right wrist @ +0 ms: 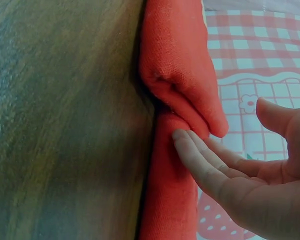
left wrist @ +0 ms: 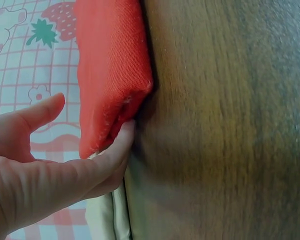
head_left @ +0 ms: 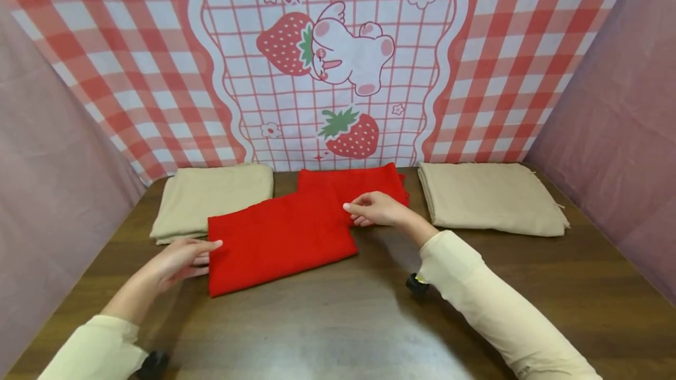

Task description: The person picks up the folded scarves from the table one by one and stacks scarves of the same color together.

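Head view: the front red cloth (head_left: 280, 245) lies between the left hand (head_left: 179, 260) and right hand (head_left: 377, 209), overlapping the back red cloth (head_left: 359, 179) just beyond the right. 1 beige cloth (head_left: 222, 192) lies beyond the left hand, another (head_left: 491, 198) beyond the right. Folding looks done on all 4; straightening the red overlap seems left.

Left wrist view: thumb spread, fingertips touching the front cloth's end.

Right wrist view: thumb spread, straight fingers touching the back red cloth

Two centre cloths (head_left: 280, 245) are coloured red, two outer cloths (head_left: 491, 198) beige; the bench (head_left: 317, 321) is brown-grained, the backdrop (head_left: 338, 98) printed with red-and-white checks.
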A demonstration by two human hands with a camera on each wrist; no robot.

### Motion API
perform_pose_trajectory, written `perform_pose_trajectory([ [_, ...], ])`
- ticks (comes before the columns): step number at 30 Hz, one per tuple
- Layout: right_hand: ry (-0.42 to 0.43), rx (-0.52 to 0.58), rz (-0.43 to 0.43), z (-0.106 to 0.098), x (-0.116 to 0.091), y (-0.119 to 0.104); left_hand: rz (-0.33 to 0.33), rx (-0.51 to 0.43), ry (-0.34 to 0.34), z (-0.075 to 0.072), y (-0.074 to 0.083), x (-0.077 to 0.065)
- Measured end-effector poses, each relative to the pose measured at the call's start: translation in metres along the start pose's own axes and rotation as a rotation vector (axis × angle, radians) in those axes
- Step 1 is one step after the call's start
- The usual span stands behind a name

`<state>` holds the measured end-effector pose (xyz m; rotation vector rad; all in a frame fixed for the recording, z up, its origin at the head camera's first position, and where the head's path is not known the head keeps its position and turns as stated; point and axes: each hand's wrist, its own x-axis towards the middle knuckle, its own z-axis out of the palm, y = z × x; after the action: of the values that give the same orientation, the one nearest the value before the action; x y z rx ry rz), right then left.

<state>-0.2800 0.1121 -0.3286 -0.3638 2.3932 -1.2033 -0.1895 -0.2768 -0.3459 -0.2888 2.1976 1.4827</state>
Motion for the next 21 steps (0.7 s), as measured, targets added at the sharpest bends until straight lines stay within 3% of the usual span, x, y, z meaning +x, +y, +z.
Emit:
perform_pose_trajectory([
  [8, -0.038, 0.106, 0.051, 0.001, 0.005, 0.002, 0.005, -0.019, 0.005, -0.001, -0.001, 0.005],
  [15, -0.055, 0.145, 0.078, -0.001, 0.010, 0.005, -0.034, -0.122, 0.023, 0.000, 0.001, 0.011],
  [21, -0.062, 0.162, 0.096, 0.001, 0.013, 0.009, -0.027, -0.073, 0.014, 0.001, -0.001, 0.015],
])
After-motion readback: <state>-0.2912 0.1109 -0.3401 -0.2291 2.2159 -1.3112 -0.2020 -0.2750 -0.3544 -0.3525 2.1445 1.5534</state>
